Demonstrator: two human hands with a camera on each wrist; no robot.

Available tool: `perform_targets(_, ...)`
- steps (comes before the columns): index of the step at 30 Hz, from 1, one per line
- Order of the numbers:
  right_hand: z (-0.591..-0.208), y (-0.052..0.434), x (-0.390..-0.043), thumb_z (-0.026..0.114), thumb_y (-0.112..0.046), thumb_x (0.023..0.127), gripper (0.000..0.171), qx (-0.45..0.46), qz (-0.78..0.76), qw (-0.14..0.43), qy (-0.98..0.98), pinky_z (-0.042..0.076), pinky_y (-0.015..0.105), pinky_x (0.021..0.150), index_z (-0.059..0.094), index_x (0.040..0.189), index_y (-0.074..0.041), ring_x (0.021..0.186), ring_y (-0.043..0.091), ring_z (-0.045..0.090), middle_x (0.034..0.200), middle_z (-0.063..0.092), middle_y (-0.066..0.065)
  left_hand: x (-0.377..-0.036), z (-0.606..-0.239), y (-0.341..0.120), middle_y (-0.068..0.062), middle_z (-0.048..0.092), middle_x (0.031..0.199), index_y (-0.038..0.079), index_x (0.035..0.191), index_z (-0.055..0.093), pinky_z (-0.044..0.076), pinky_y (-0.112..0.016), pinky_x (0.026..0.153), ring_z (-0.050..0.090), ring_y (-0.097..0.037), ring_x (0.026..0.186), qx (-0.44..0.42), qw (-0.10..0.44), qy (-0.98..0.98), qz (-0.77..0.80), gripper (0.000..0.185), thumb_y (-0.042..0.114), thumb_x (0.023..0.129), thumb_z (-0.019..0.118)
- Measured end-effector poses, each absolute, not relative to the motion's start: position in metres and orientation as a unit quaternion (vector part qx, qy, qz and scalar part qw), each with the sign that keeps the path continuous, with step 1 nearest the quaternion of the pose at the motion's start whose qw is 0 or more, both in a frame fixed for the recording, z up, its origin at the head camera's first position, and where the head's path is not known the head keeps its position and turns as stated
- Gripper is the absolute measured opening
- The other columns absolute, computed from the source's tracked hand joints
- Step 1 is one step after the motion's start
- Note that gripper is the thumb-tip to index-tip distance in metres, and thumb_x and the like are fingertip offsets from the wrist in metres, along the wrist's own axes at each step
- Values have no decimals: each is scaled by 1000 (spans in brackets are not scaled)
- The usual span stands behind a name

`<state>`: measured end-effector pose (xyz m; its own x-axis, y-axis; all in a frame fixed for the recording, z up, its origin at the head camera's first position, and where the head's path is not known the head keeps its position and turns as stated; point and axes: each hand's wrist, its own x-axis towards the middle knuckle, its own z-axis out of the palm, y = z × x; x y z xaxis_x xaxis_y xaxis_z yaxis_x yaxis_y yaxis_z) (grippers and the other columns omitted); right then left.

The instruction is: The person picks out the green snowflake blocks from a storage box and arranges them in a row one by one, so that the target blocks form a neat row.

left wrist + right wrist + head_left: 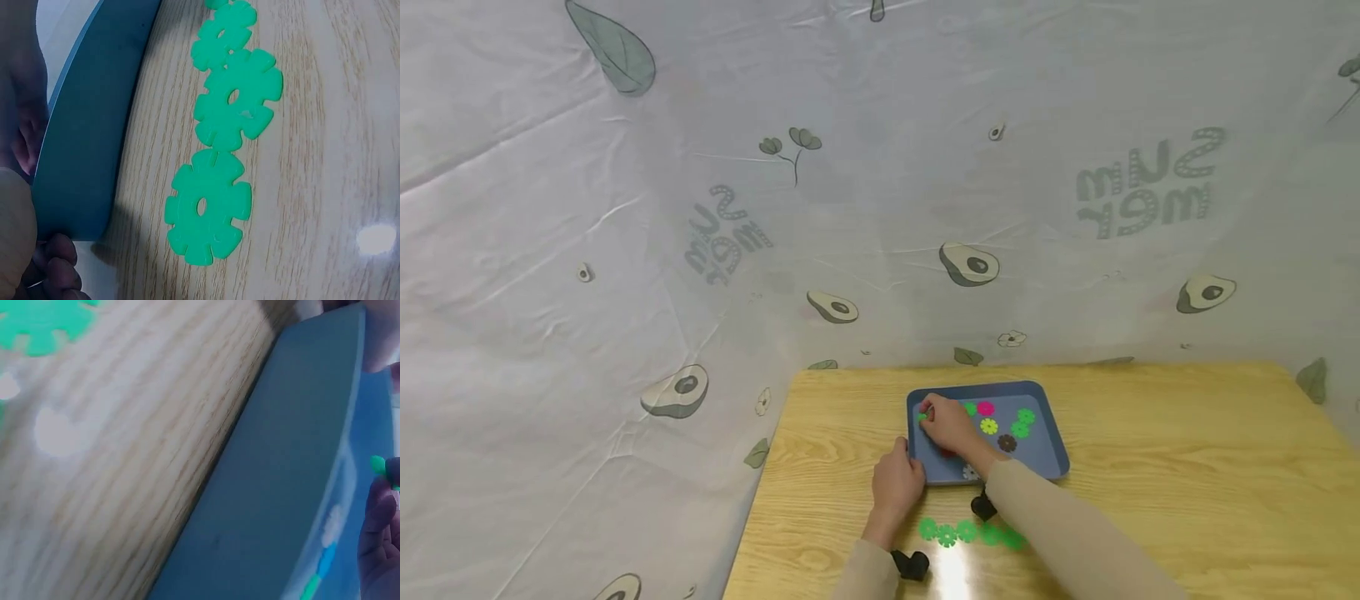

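Note:
Inside the blue tray (1037, 461), near its left side, my right hand (951, 427) pinches a green notched flower disc (377, 465) between thumb and fingers. The left hand (897, 483) holds the tray's front left corner, its curled fingers (61, 265) right at the corner in the left wrist view. Around the right hand lie a pink disc (986, 408), a yellow disc (988, 426), a brown disc (1007, 442) and several green discs (1026, 415). The right hand and forearm hide part of the tray.
A row of green discs (947, 536) lies on the wooden table (1187, 483) in front of the tray, partly under the right forearm. Black wrist devices (913, 567) sit on both wrists. A printed white curtain (880, 208) hangs behind and left of the table.

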<state>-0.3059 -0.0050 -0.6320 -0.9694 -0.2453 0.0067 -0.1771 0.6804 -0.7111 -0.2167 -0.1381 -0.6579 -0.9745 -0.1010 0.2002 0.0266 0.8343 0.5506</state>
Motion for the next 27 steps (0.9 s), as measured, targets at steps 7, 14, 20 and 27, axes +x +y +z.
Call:
perform_targets(7, -613, 32, -271, 76, -15, 93, 11, -98, -443, 22, 891, 49, 36, 68, 70, 102, -11, 70, 12, 57, 82, 63, -4, -219, -659, -139, -16, 66, 73, 0, 106, 65, 46, -44, 48, 65, -36, 60, 16, 110, -951, -290, 21, 5, 86, 66)
perform_targets(14, -602, 83, -227, 75, -9, 93, 11, -75, -504, 27, 860, 51, 29, 72, 71, 102, -4, 78, 13, 60, 86, 64, -1, -217, -661, -137, -17, 67, 76, 0, 107, 65, 48, -46, 51, 66, -36, 63, 22, 89, -950, -298, 21, 6, 87, 66)
perform_targets(20, -604, 122, -189, 75, -13, 94, 12, -31, -502, 21, 864, 52, 27, 73, 71, 104, -6, 80, 14, 63, 89, 67, 0, -217, -659, -138, -19, 68, 78, -1, 112, 65, 49, -47, 53, 67, -36, 64, 24, 84, -952, -294, 26, 7, 88, 66)
perform_targets(27, -621, 156, -151, 75, -15, 94, 16, 29, -497, 41, 866, 51, 26, 71, 71, 104, -4, 78, 14, 62, 88, 66, 1, -217, -655, -136, -18, 68, 79, -2, 112, 64, 50, -46, 53, 67, -35, 65, 22, 74, -949, -305, 24, 6, 89, 66)
